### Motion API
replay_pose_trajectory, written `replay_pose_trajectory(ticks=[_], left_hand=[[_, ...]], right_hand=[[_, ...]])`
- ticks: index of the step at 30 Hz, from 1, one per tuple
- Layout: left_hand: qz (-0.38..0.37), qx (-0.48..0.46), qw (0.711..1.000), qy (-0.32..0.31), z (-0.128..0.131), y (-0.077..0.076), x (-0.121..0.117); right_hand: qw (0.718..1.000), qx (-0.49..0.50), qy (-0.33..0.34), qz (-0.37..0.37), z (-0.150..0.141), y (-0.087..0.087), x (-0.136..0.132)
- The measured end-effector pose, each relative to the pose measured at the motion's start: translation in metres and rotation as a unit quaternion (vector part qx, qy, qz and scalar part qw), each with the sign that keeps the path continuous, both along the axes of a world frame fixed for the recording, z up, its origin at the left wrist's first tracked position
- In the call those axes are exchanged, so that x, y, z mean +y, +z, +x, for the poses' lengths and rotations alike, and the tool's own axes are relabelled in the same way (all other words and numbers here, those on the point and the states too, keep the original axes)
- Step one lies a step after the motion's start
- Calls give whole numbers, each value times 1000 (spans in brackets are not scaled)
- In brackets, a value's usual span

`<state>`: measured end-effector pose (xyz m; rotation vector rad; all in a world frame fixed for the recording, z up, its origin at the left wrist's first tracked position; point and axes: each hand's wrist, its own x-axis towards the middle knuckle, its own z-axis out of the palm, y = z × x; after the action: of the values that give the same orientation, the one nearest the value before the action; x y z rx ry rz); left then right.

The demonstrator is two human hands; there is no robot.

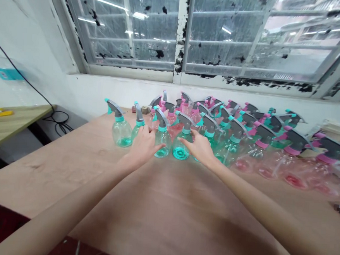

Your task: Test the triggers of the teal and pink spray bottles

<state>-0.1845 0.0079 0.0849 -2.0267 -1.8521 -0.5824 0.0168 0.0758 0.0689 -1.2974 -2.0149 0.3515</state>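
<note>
My left hand (145, 144) is at the left side of a clear green-tinted spray bottle (163, 152), its thumb across the front and its fingers curled beside it. My right hand (201, 147) grips a neighbouring green spray bottle (180, 153) from the right, thumb on the body below the collar. Both bottles stand upright on the table, with grey trigger heads and teal collars. Just left of my left hand, another green bottle (137, 131) is partly hidden. A further green spray bottle (122, 132) stands at the row's left end.
Pink-collared spray bottles (295, 167) continue the row to the right, with more pink and teal ones crowded behind. The brown table (96, 184) meets a white wall under a barred window (136, 32). A smaller table (13, 122) and a black cable (60, 121) lie left.
</note>
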Motion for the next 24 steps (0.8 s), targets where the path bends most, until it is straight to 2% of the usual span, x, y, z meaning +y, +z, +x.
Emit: replay_pose_trajectory(ticks=[4,8,11,13,14,17,20,24], left_hand=[[-12,5,1000,5,-1,-2,8],[-7,-25,1000,-6,4,-3,7],[17,-73,997,-8,11,-11,-8],[24,-89,996,-13,17,-22,-26],[30,-105,993,-36,21,-28,-36],[-57,-162,971,-166,39,-43,-66],[-140,-225,942,-207,66,-47,-85],[-204,-277,906,-248,104,-43,-87]], right_hand=[[1000,-24,-13,0,-2,0,-6],[999,-49,-14,2,6,3,-25],[995,-101,-20,8,19,5,-47],[989,-141,-32,17,29,6,-61],[987,-156,-37,22,35,7,-69],[983,-178,-32,39,52,8,-90],[985,-163,-8,59,70,9,-110],[991,-122,31,55,102,11,-128]])
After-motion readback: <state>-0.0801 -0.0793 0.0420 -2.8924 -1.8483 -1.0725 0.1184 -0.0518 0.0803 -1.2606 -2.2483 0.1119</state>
